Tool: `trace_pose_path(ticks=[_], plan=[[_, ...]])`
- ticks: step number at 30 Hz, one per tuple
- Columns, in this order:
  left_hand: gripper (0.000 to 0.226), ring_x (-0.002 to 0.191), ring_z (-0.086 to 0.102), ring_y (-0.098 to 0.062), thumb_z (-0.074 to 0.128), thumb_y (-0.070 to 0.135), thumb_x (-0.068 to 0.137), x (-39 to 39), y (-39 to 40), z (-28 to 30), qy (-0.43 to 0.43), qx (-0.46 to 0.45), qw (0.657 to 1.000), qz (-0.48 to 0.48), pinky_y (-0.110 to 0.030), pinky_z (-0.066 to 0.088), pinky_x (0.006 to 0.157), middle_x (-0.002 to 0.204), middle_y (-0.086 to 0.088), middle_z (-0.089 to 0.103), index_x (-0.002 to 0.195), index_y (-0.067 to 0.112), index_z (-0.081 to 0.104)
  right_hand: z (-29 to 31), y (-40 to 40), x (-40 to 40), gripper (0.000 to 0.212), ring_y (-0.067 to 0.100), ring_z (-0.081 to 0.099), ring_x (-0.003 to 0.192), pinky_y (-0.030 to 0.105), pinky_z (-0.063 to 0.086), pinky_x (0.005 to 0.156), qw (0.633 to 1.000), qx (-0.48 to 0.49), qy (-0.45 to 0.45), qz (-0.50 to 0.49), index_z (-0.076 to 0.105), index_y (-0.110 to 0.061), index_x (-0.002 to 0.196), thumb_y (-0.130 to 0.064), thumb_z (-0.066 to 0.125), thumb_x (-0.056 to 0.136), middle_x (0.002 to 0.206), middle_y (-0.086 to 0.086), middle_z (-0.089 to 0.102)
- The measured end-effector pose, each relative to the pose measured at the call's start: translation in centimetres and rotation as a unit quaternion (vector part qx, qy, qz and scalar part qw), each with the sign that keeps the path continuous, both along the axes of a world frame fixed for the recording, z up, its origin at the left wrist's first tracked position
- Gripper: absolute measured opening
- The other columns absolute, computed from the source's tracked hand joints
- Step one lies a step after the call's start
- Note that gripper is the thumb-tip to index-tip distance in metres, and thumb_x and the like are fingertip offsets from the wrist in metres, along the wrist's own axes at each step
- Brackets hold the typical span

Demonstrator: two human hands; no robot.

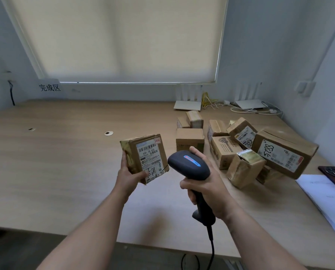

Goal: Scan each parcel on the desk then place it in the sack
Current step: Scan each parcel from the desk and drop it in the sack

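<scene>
My left hand (128, 175) grips a small brown cardboard parcel (143, 151) above the desk, its white barcode label facing me. Just to its right, my right hand (207, 186) holds a black handheld barcode scanner (189, 165) by the grip, with its head next to the parcel's label and its cable hanging down over the desk edge. Several more taped cardboard parcels (240, 151) lie in a heap on the right of the wooden desk (65, 162). No sack is in view.
A dark phone (333, 171) and white papers (326, 195) lie at the desk's right edge. Two white routers (188, 104) with cables stand at the back right. A paper sign (49, 87) hangs on the wall at back left. Two small holes mark the desk's left half.
</scene>
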State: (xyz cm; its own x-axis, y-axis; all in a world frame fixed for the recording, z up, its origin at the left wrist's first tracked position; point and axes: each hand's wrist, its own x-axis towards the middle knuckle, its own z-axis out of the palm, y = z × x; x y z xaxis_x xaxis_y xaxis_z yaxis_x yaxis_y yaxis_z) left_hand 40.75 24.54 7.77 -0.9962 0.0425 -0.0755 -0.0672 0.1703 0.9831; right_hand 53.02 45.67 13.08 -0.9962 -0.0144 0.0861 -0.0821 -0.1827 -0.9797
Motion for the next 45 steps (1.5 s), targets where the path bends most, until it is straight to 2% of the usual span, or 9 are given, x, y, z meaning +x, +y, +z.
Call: trace_pose_path(ticks=[11, 16, 18, 22, 26, 30, 33, 40, 45], plan=[[0.106, 0.108, 0.059, -0.027, 0.069, -0.007, 0.078, -2.8, -3.4, -0.5, 0.034, -0.006, 0.999, 0.011, -0.009, 0.047, 0.047, 0.123, -0.012, 0.061, 0.151, 0.039, 0.007, -0.3, -3.9, -1.4, 0.091, 0.025, 0.043, 0.041, 0.027, 0.038, 0.040, 1.000, 0.003, -0.018, 0.002, 0.037, -0.032, 0.143, 0.020, 0.066, 0.074, 0.063, 0.001, 0.065], [0.107, 0.106, 0.059, -0.023, 0.070, -0.005, 0.079, -3.6, -4.6, -0.9, 0.041, -0.021, 0.999, 0.006, -0.008, 0.045, 0.051, 0.123, -0.010, 0.061, 0.151, 0.040, 0.006, -0.3, -5.0, -2.4, 0.091, 0.025, 0.044, 0.040, 0.027, 0.039, 0.041, 1.000, 0.003, -0.004, -0.018, 0.039, -0.039, 0.137, 0.013, 0.072, 0.070, 0.066, 0.010, 0.062], [0.109, 0.107, 0.058, -0.022, 0.073, -0.001, 0.077, -3.7, -4.9, -1.1, 0.047, -0.034, 0.998, 0.011, -0.008, 0.046, 0.054, 0.125, -0.009, 0.059, 0.151, 0.041, 0.006, -0.3, -5.2, -2.7, 0.089, 0.024, 0.045, 0.042, 0.028, 0.040, 0.041, 0.999, 0.013, 0.012, -0.037, 0.040, -0.047, 0.131, 0.003, 0.074, 0.065, 0.076, 0.018, 0.062], [0.117, 0.113, 0.054, -0.022, 0.078, 0.033, 0.056, -2.2, -5.6, -1.1, 0.050, -0.075, 0.995, 0.041, -0.023, 0.053, 0.071, 0.129, -0.009, 0.050, 0.145, 0.054, 0.005, -0.2, -5.4, -3.0, 0.092, 0.022, 0.049, 0.050, 0.030, 0.044, 0.042, 0.996, 0.056, 0.046, -0.055, 0.040, -0.049, 0.132, 0.005, 0.077, 0.067, 0.111, 0.025, 0.058], [0.115, 0.116, 0.052, -0.024, 0.075, 0.050, 0.048, 0.5, -6.3, -0.9, 0.069, -0.080, 0.992, 0.075, -0.046, 0.054, 0.090, 0.128, -0.008, 0.049, 0.138, 0.065, 0.005, 0.2, -5.5, -3.2, 0.095, 0.010, 0.055, 0.055, 0.028, 0.045, 0.044, 0.993, 0.092, 0.068, -0.040, 0.037, -0.041, 0.142, 0.014, 0.074, 0.073, 0.126, 0.011, 0.052], [0.109, 0.116, 0.054, -0.027, 0.075, 0.051, 0.053, 3.9, -7.5, -0.4, 0.090, -0.083, 0.984, 0.131, -0.051, 0.054, 0.088, 0.127, -0.007, 0.051, 0.140, 0.064, 0.010, 0.5, -6.5, -2.9, 0.094, 0.007, 0.056, 0.057, 0.025, 0.046, 0.046, 0.993, 0.083, 0.088, -0.008, 0.039, -0.051, 0.132, 0.014, 0.074, 0.073, 0.125, 0.000, 0.050], [0.107, 0.115, 0.055, -0.024, 0.075, 0.046, 0.055, 6.7, -8.6, -0.2, 0.104, -0.073, 0.974, 0.186, -0.041, 0.056, 0.087, 0.126, -0.008, 0.053, 0.141, 0.061, 0.014, 0.0, -7.8, -2.4, 0.095, 0.007, 0.055, 0.056, 0.024, 0.044, 0.045, 0.993, 0.075, 0.088, 0.023, 0.042, -0.057, 0.126, 0.014, 0.074, 0.072, 0.123, -0.001, 0.054], [0.109, 0.114, 0.057, -0.021, 0.078, 0.041, 0.055, 12.3, -11.8, -0.8, 0.090, -0.080, 0.946, 0.300, -0.041, 0.049, 0.099, 0.126, -0.009, 0.055, 0.141, 0.061, 0.014, -0.9, -11.4, -1.3, 0.093, 0.011, 0.051, 0.057, 0.025, 0.043, 0.045, 0.992, 0.034, 0.068, 0.102, 0.045, -0.056, 0.127, 0.015, 0.072, 0.073, 0.107, -0.013, 0.061], [0.108, 0.119, 0.054, -0.021, 0.080, 0.040, 0.060, 14.8, -15.4, -1.2, 0.080, -0.094, 0.932, 0.340, -0.046, 0.039, 0.108, 0.130, -0.010, 0.052, 0.142, 0.060, 0.012, -0.8, -14.8, -0.9, 0.093, 0.011, 0.050, 0.055, 0.024, 0.043, 0.046, 0.987, 0.031, 0.062, 0.144, 0.044, -0.052, 0.133, 0.015, 0.071, 0.074, 0.109, -0.005, 0.060]])
